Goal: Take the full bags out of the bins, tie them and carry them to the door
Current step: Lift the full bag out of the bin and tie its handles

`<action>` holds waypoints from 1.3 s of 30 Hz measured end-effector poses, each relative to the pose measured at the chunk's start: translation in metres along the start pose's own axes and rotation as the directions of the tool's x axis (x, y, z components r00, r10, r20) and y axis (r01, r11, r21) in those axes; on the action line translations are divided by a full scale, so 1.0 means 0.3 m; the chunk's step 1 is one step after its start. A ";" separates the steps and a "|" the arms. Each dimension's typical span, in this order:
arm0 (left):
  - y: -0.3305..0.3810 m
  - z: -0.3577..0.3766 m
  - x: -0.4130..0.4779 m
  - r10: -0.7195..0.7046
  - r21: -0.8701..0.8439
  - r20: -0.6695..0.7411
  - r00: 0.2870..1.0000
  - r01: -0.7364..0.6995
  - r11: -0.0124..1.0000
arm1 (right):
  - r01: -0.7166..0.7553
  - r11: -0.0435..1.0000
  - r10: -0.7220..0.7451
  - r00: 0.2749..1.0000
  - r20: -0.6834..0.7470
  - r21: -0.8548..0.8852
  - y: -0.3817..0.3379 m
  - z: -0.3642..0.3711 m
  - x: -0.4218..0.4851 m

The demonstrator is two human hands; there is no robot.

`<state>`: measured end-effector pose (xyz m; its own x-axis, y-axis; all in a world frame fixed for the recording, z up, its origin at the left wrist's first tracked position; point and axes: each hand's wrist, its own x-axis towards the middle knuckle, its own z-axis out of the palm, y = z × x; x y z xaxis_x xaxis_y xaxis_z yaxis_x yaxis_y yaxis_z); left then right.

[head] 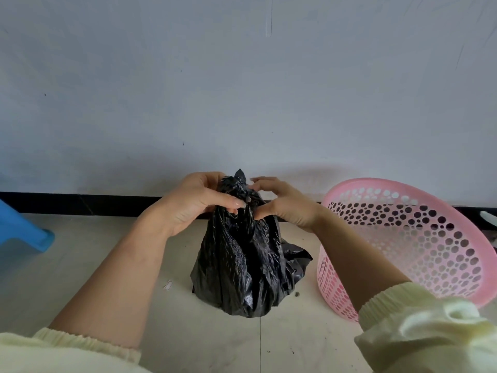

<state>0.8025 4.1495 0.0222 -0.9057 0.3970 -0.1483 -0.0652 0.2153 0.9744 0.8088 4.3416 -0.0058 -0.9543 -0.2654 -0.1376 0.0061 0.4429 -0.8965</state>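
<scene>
Tying is the step now. The black trash bag (242, 267) sits on the tiled floor (107, 265), out of the pink bin (419, 238) just beside it. The left hand (193, 203) and the right hand (282, 205) both pinch the bunched top of the bag with curled fingers. I think the knot needs a firm pull next, then a lift by the neck to carry it away. No door shows here. A blue stool (21, 230) stands well apart by the wall (242, 90). Nothing blocks the bag.
</scene>
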 end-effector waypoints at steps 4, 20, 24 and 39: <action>-0.014 -0.027 -0.011 -0.036 0.023 -0.062 0.997 0.038 0.999 | 0.049 0.987 -0.038 0.996 -0.077 0.153 0.022 0.016 0.024; -0.100 0.007 0.047 0.114 0.148 -0.538 0.835 -0.040 0.988 | -0.006 0.986 0.015 0.998 -0.056 0.165 0.029 0.045 0.035; -0.108 -0.010 0.047 -0.013 -0.094 -0.477 0.879 -0.037 0.995 | -0.009 0.990 0.015 0.999 -0.043 0.139 0.044 0.031 0.036; -0.098 0.012 0.036 -0.002 -0.409 -0.167 0.986 -0.068 0.910 | 0.004 0.813 0.094 0.986 -0.138 0.582 0.037 0.006 0.053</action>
<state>0.7961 4.1507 -0.0085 -0.9628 0.2423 -0.1199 -0.1696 -0.1960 0.9658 0.7942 4.3409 -0.0186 -0.9816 -0.1018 -0.1614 0.1747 -0.1396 -0.9747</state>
